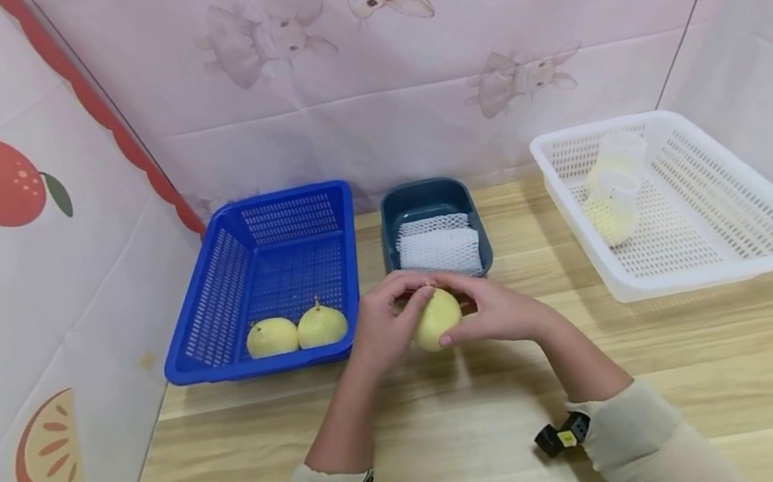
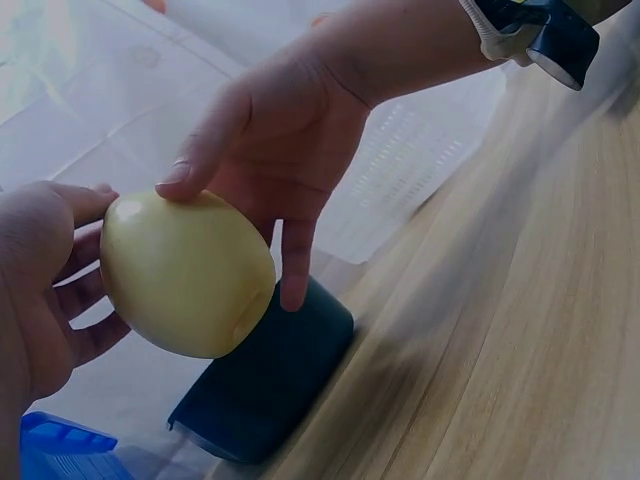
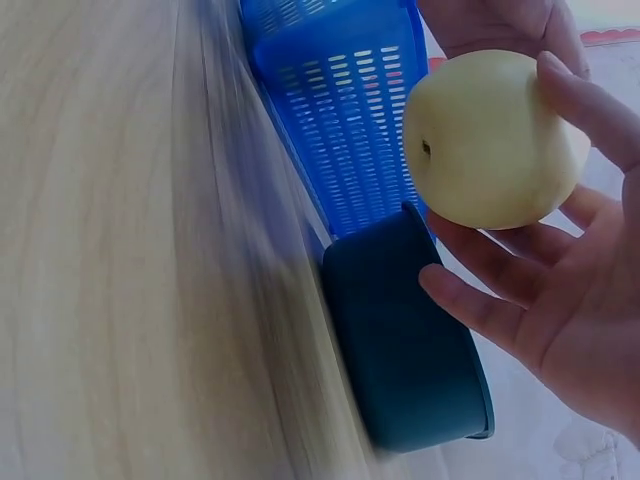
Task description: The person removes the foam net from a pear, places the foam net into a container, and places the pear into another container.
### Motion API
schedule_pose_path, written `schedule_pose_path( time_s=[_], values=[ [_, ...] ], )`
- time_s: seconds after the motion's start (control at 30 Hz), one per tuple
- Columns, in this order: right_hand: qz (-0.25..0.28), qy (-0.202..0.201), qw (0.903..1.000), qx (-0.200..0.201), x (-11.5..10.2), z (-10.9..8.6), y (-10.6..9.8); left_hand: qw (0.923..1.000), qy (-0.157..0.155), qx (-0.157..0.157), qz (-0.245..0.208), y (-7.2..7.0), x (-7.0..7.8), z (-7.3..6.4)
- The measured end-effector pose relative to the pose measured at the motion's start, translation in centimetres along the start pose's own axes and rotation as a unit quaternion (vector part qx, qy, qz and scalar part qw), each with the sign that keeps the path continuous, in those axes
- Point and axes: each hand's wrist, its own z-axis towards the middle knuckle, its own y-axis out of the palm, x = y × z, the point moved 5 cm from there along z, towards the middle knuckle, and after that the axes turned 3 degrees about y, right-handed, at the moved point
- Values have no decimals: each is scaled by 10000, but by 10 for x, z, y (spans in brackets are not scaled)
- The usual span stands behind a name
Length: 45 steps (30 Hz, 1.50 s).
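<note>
A round pale-yellow pear (image 1: 437, 320) is held up between both hands over the near side of the dark teal tray. My left hand (image 1: 385, 319) grips its left side, thumb and fingers bent about it. From the right, my right hand (image 1: 502, 310) holds the same pear, its thumb (image 3: 585, 105) against the skin and fingers behind and below. White foam net sleeves (image 1: 440, 251) lie in the teal tray (image 1: 425, 194), just beyond the hands. The pear's dimpled end (image 3: 427, 148) shows in the right wrist view.
On the left, a blue basket (image 1: 180, 373) contains two bare pears (image 1: 322, 326) with stems. A white basket (image 1: 726, 273) on the right holds two pears in foam nets (image 1: 612, 218). Everything stands on a wood-grain table (image 1: 462, 431) before a printed cloth backdrop (image 1: 340, 139).
</note>
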Motion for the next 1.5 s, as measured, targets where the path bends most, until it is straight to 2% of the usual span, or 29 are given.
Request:
schedule_pose_path(
  time_s=[0.2, 0.37, 0.43, 0.6, 0.67, 0.77, 0.97, 1.13, 1.23, 1.4, 1.5],
  values=[
    [-66, 26, 9999, 132, -1, 1, -2, 9998, -68, 65, -155, 0, -3, 0],
    [-201, 196, 9990, 358, -1, -1, -8, 9997, -203, -93, -47, 4, -3, -1],
    [-183, 181, 9985, 487, -3, -1, -11, 9993, -343, -169, 49, 4, -3, -1],
    [-127, 55, 9965, 821, -6, -1, -16, 9945, -952, -438, 80, 7, -7, -5],
    [-169, 76, 9953, 951, -7, -1, -17, 9915, -1172, -560, 33, 9, -9, -6],
    [-188, 124, 9940, 1068, -8, -2, -18, 9887, -1342, -643, -157, 12, -11, -6],
    [-22, 82, 9945, 1046, -10, -2, -17, 9896, -1306, -453, -388, 11, -11, -6],
    [329, -47, 9955, 884, -8, 1, -15, 9919, -1155, -254, -454, 9, -9, -4],
    [496, -129, 9945, 916, -8, 3, -14, 9926, -1063, -221, -540, 7, -7, -3],
    [479, -148, 9920, 1160, -13, 11, -8, 9920, -1214, -259, -237, -5, 0, -2],
    [428, -167, 9904, 1302, -17, 20, 0, 9911, -1310, -212, 143, -16, 4, -1]
  ],
)
